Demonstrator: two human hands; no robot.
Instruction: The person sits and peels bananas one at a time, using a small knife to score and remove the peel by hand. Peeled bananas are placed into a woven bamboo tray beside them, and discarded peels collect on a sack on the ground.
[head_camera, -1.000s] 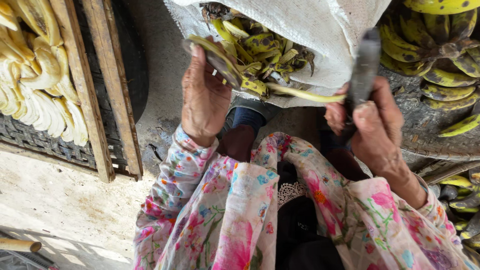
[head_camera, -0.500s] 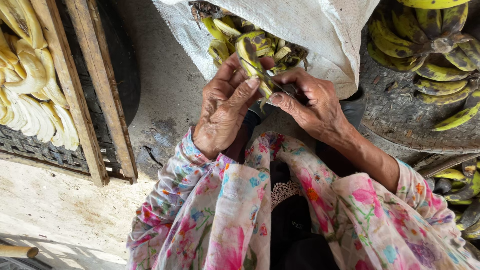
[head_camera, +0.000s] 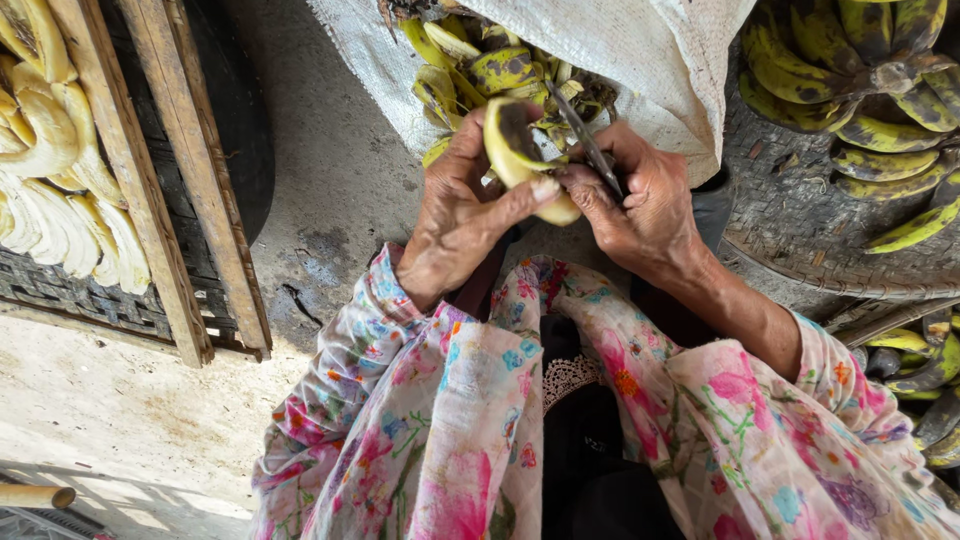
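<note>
Holding a banana (head_camera: 520, 160) in our left hand (head_camera: 465, 215), we keep the fingers closed around it, and the thumb presses on its lower end. Our right hand (head_camera: 640, 205) is closed on a knife (head_camera: 585, 140), and the blade lies against the upper part of the fruit. The banana is above our lap, just in front of a white sack (head_camera: 640, 50) where the peels (head_camera: 490, 65) lie in a heap.

We judge that the main risk is the blade. It works very near our left thumb and fingers, so if the peel gives way suddenly, the knife could slip and cut the skin. The fruit also looks soft and partly peeled; a too strong squeeze could break it, or it could slide out of the hand and fall on the concrete floor (head_camera: 340, 190). A deep cut would also waste good flesh together with the peel.

Half a second ago both hands were already together on the banana, but now it is turned more upright and its pale inside shows better. One second ago the hands were apart: the left one reached to the sack and the right one held the knife away at the side.

On the left, peeled bananas (head_camera: 60, 170) lie on a wooden rack (head_camera: 190, 200). On the right, unpeeled bunches (head_camera: 870, 90) rest in a basket (head_camera: 800, 230).
</note>
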